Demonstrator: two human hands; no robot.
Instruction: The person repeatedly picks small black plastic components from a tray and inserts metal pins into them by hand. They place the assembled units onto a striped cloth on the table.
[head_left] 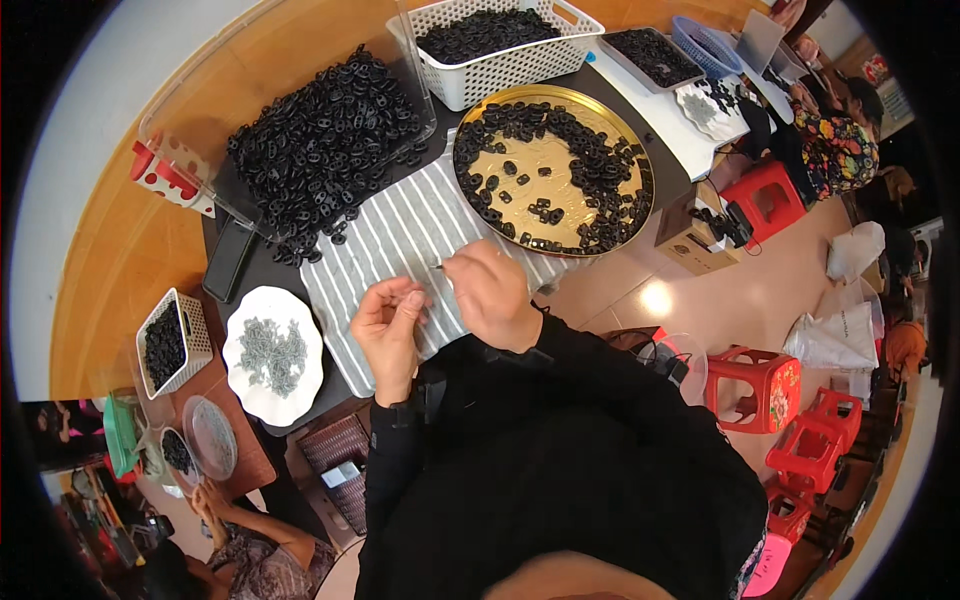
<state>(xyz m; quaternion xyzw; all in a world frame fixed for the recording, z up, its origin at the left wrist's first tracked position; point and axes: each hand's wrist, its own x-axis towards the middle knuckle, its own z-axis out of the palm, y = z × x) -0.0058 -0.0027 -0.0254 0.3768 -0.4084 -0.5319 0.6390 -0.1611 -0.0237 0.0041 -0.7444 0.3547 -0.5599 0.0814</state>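
Both hands are over a grey cloth with white stripes (375,235). My right hand (492,298) pinches a small thin piece (437,267) between its fingertips, too small to name. Just left of it, my left hand (388,325) is closed with thumb and forefinger near each other, and whatever lies between them cannot be made out. Beyond the hands, a round golden tray (520,185) carries small black two-holed plastic parts (610,165). A clear bin (435,105) spills a heap of similar black parts (320,140) onto the cloth. Small greyish pieces (272,355) lie on a white scalloped plate (245,385) at left.
A white perforated basket (465,85) of black parts stands at the back. A black phone-like case (230,262) lies beside the plate, near a smaller white basket (195,340). Other people (840,145) sit at right and lower left (265,550). Red stools (755,390) stand at right.
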